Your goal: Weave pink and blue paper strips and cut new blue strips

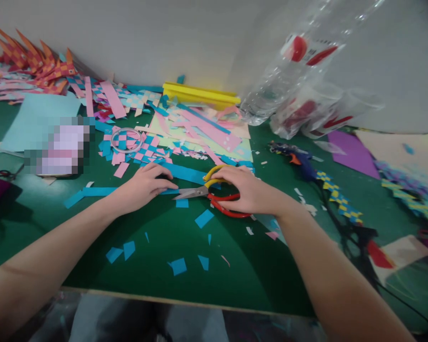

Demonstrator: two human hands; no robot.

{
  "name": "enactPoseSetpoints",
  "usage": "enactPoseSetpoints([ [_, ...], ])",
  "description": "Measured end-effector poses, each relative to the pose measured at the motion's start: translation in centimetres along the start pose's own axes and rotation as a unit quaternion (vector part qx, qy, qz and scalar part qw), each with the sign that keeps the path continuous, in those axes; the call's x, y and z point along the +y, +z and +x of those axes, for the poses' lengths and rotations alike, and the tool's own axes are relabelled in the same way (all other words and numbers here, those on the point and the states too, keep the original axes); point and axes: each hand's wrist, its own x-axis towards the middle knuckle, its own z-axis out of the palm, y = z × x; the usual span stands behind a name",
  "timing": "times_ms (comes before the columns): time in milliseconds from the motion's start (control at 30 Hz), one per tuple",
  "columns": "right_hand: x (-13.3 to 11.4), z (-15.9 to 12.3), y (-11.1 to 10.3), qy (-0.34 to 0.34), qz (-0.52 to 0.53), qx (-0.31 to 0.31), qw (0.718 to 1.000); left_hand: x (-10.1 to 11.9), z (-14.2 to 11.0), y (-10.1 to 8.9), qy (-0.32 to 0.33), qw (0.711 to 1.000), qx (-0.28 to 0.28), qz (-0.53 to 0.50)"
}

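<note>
My right hand (248, 190) lies closed over the handles of scissors (199, 192) with one yellow and one red loop; the blades rest shut on the green table (185, 270), pointing left. My left hand (144, 185) has its fingers curled down on a long blue paper strip (92, 192) that runs across the table, just left of the blade tips. Another blue strip (185, 173) lies right behind the scissors. Small blue offcuts (178, 266) are scattered in front of both hands.
Woven pink-and-blue paper pieces (139, 147), a tape ring (126, 139) and loose pink strips pile up behind. A yellow holder (199, 95) and clear plastic bottles (296, 90) stand at the wall. A glue gun (299, 159) with its cable lies right. The table edge runs close to me.
</note>
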Motion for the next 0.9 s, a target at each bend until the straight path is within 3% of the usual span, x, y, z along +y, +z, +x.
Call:
enactPoseSetpoints([
  [333,0.1,-0.2,-0.5,-0.028,0.003,-0.006,1.000,-0.1,0.0,0.1,-0.005,1.000,-0.011,0.010],
  [533,0.4,-0.2,-0.5,-0.011,-0.008,0.006,1.000,0.1,-0.2,0.6,-0.013,0.999,0.017,0.026],
  [767,0.9,-0.4,-0.6,0.021,-0.021,0.026,0.999,0.4,-0.2,0.5,-0.096,0.987,0.073,0.109],
  [900,0.9,-0.3,-0.6,0.026,-0.015,0.017,0.999,0.7,-0.3,-0.6,-0.157,0.981,0.014,0.110],
])
